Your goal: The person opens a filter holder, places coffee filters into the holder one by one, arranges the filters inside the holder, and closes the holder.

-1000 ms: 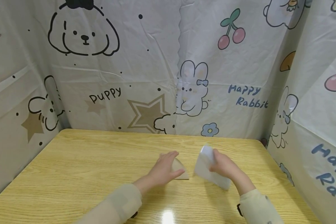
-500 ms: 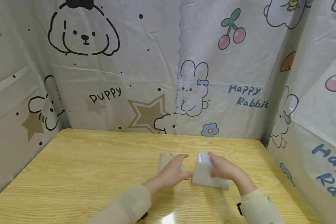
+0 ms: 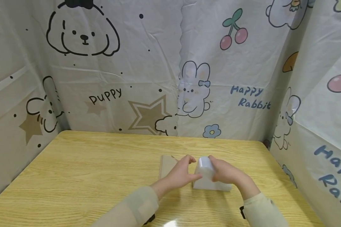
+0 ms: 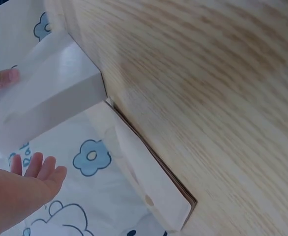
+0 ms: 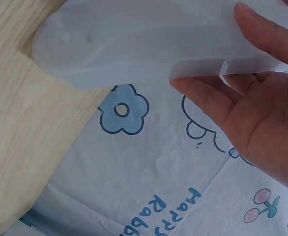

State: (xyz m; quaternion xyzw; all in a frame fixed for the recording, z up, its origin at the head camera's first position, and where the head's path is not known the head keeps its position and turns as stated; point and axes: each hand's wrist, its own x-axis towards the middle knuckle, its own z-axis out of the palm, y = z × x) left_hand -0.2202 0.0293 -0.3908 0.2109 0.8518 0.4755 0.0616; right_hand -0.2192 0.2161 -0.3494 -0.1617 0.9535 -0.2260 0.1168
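While soft cream sleeves (image 3: 130,208) reach in from the near side of the smooth white piece (image 3: 206,173), dark straps (image 3: 242,212) show at their cuffs. On the left of the piece, the left hand (image 3: 179,174) holds nothing, its fingers gently bent and spread from the thumb; whether that thumb touches the white wall I cannot tell. On the right of the piece, the right hand (image 3: 225,170) grips it between thumb and fingers. Slick and faintly glossy, the piece widens from a narrow, rounded top to a straight lower edge that seems to meet the yellowish, wood-grained counter (image 3: 102,164). Left of the piece lies a thin, flat beige item (image 3: 166,165), its edge layered and darker. Behind the piece, beyond the counter, hangs creased off-white cloth (image 3: 150,75) printed with cartoon animals, stars, cherries and flowers.
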